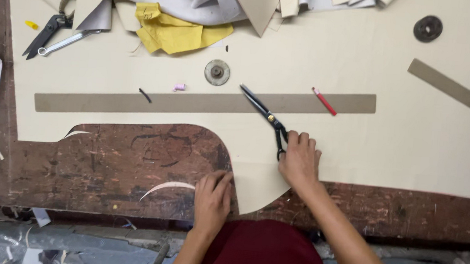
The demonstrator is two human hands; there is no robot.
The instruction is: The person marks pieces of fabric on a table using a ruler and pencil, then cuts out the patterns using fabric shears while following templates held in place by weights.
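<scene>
Maroon garment (263, 254) on the person fills the bottom centre, closest to the lens, with both forearms reaching up from it onto the worktop (103, 166).

Left hand (212, 196): flat, palm down, fingers (221, 180) spread loosely, not gripping. It sits at the left edge of the cream cloth tab (256, 184) that hangs toward the person, fingertips touching the cloth edge, rest of the hand on bare wood.

Right hand (300, 159): fingers curled into the handle loops of the black scissors (264, 116), grasping them. Scissors lie on the cream cloth (413, 140), blades pointing up-left, tips crossing the long brown cardboard strip (192, 102). Blades look closed or nearly so.

Around it:
- round metal weight (217, 72) just above the strip, near the blade tips
- red pencil (324, 101) lying across the right part of the strip
- small pink chalk piece (179, 87) and a short dark scrap (145, 95) by the strip's upper edge
- second dark round weight (427, 28) top right, second cardboard strip (456, 91) angled below it
- second pair of scissors (46, 33) and a metal tool (66, 42) top left, small yellow bit (31, 25) beside them
- yellow cloth (176, 29) bunched under grey and cream pieces at the top
- thin curved cloth offcut (166, 187) on bare wood left of the left hand
</scene>
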